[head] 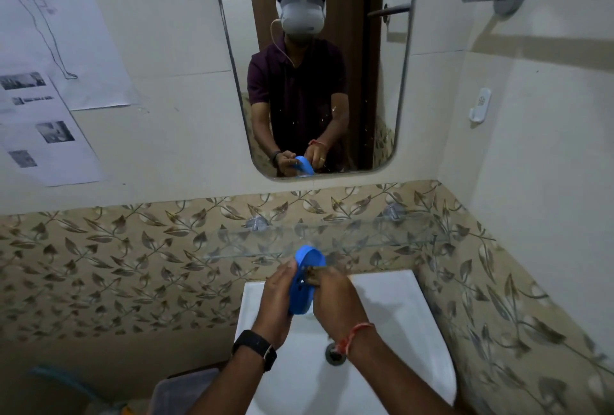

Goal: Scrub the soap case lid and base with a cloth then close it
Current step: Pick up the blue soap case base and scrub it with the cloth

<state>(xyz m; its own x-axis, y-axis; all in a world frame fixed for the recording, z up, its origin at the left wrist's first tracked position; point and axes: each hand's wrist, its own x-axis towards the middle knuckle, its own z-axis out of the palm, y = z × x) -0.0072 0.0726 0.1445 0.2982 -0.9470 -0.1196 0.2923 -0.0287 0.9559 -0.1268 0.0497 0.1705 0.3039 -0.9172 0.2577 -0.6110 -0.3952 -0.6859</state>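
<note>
So the left hand (277, 295) is gripping the blue soap case (304, 278) by its edge over the sink (398, 315), and the right hand (335, 298) is pinching the cloth (314, 273) against it. It's probably light, stiff plastic that's slippery when wet, so I'd hold it by the rim.

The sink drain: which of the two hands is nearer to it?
Right. The right hand is held over the sink drain, its wrist partly covering it; the left hand, holding the blue soap case part, is off to the drain's left.
</note>
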